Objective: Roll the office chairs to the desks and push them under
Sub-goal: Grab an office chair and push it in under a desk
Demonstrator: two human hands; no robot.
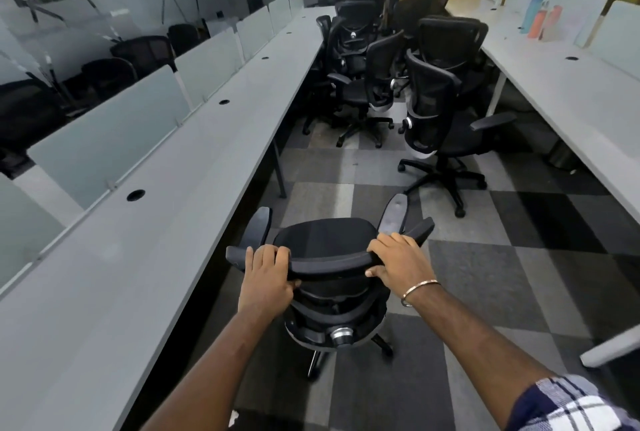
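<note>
A black mesh office chair [329,243] stands right in front of me in the aisle, its back toward me. My left hand [268,274] grips the left end of the backrest's top edge, fingers curled over it. My right hand [398,262] grips the right end the same way, thumb underneath. The long grey desk [145,247] runs along the chair's left side; the chair is beside it, not under it. The chair's base and casters are mostly hidden beneath the seat.
Another black chair [440,118] stands alone ahead on the checkered carpet [519,274]. Several more chairs [360,59] crowd the far end of the aisle. A second white desk [571,91] lines the right side, with bottles [540,18] on it. Frosted dividers [104,139] back the left desk.
</note>
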